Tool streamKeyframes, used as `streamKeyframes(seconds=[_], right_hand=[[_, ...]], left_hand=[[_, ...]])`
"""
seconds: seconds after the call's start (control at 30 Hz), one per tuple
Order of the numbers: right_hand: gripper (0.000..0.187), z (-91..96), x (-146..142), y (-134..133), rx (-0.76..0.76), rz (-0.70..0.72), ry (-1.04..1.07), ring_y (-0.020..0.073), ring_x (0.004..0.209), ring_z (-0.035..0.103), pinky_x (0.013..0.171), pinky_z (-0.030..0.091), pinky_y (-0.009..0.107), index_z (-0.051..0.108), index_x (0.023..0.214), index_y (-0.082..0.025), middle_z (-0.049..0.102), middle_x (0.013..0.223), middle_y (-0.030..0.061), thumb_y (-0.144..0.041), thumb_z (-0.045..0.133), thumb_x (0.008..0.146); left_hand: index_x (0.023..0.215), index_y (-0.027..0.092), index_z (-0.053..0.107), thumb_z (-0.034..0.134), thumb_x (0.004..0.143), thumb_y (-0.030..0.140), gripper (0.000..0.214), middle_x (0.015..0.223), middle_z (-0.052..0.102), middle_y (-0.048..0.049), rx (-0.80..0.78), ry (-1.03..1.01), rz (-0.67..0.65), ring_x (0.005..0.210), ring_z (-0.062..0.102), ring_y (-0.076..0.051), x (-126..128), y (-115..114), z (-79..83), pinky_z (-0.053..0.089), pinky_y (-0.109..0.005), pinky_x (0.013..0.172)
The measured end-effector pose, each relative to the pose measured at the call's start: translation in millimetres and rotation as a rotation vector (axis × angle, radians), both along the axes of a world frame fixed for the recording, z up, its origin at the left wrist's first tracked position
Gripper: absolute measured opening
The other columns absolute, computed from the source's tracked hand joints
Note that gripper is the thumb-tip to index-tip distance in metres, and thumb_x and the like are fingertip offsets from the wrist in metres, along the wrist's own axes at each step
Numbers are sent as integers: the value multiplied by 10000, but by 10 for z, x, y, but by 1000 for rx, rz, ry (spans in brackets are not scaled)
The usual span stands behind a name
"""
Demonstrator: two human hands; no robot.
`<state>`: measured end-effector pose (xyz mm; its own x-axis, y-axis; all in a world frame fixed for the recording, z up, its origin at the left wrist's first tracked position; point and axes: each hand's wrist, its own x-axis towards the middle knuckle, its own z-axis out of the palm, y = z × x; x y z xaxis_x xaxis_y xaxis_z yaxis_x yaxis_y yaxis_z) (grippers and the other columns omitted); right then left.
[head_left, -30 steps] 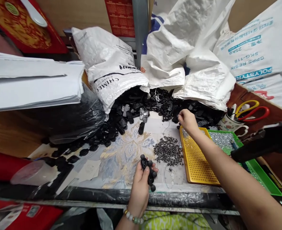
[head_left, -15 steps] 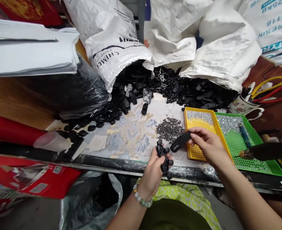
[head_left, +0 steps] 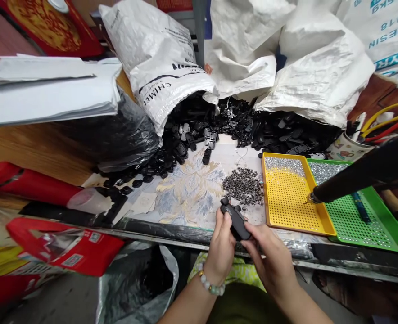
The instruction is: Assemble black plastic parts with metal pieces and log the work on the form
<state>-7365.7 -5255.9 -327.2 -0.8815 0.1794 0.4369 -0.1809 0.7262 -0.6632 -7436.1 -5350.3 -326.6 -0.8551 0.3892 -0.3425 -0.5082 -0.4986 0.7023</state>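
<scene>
My left hand point(head_left: 221, 250) and my right hand point(head_left: 269, 261) meet at the near edge of the table, both closed on a black plastic part point(head_left: 235, 220) held between them. The left hand grips its knobbed piece from the left. The right hand's fingers press a black cover onto it from the right. A beaded bracelet point(head_left: 210, 283) circles my left wrist. Just beyond the hands lies a small heap of dark metal screws point(head_left: 243, 185) on the patterned table cover point(head_left: 188, 191).
White sacks point(head_left: 172, 63) spill black plastic parts point(head_left: 219, 130) across the back of the table. A yellow perforated tray point(head_left: 291, 198) and a green tray point(head_left: 361, 216) sit at the right, under a hanging black tool point(head_left: 364, 171). A cup with scissors point(head_left: 381, 126) stands behind.
My right hand went from the far parts pile back to the table's near edge with a black cover and now presses it against the piece in my left hand. The view tilted down.
</scene>
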Motion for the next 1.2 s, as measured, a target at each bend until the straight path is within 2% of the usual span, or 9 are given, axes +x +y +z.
streamKeyframes(seconds=[0.1, 0.2, 0.37, 0.57, 0.73, 0.87, 1.0, 1.1, 1.2], right_hand=[[358, -27, -32, -32, 215, 15, 33, 185, 684, 535, 581, 429, 323, 446, 1188, -216, 608, 800, 58, -152, 523, 844], [331, -52, -67, -62, 326, 48, 63, 186, 686, 513, 596, 407, 327, 458, 1156, -187, 607, 795, 65, -160, 539, 837], [348, -116, -98, -94, 413, 72, 115, 196, 752, 515, 624, 399, 331, 468, 1167, -189, 602, 854, 82, -171, 550, 829], [295, -146, -133, -154, 428, -46, 62, 213, 810, 520, 652, 410, 356, 517, 1108, -232, 585, 942, 98, -199, 568, 820], [308, -78, -83, -181, 298, -35, -10, 231, 875, 498, 694, 431, 389, 503, 1117, -224, 532, 998, 118, -193, 567, 817], [328, 59, -33, -63, 68, -4, -38, 220, 920, 490, 751, 444, 384, 485, 1144, -246, 493, 997, 98, -160, 524, 829], [257, 248, -139, 186, -188, -5, -168, 195, 970, 511, 803, 451, 347, 528, 1097, -267, 510, 1024, 67, -200, 497, 851], [236, 369, -273, 356, -349, 123, -385, 173, 902, 554, 778, 476, 324, 561, 1072, -262, 543, 1002, 44, -247, 534, 838], [213, 439, -368, 432, -378, 277, -497, 164, 870, 568, 752, 493, 315, 589, 1034, -250, 552, 968, 32, -255, 558, 824]], left_hand=[[1156, 213, 468, 458, 878, 344, 308, 881, 607, -26, 99, -6, -50, 884, 585, -158, -5, -36, 20, 434, -294, 848], [1147, 219, 467, 473, 868, 308, 293, 910, 605, -24, 124, -38, -44, 895, 583, -153, -16, -62, 35, 431, -295, 857], [1093, 199, 496, 506, 834, 302, 279, 876, 595, -29, 128, -95, -35, 882, 590, -167, -44, -81, 74, 438, -311, 855], [1121, 218, 495, 553, 809, 267, 321, 930, 588, -30, 74, -65, -43, 900, 579, -155, -76, -120, 34, 428, -297, 869], [1164, 227, 465, 540, 832, 303, 349, 994, 589, -49, -73, 37, -101, 913, 568, -162, -91, -160, -8, 421, -301, 869], [1187, 215, 484, 508, 849, 333, 358, 981, 610, -59, -209, 183, -185, 924, 568, -183, -109, -215, 23, 430, -299, 845], [1265, 204, 455, 550, 810, 251, 467, 1107, 590, -87, -327, 321, -261, 1069, 524, -231, -108, -263, 76, 386, -342, 948], [1343, 207, 373, 567, 778, 188, 597, 1263, 515, -112, -331, 375, -320, 1193, 443, -268, -89, -279, 122, 336, -390, 1008], [1340, 201, 386, 575, 757, 143, 616, 1364, 430, -100, -375, 446, -383, 1267, 362, -267, -72, -276, 176, 268, -381, 1055]])
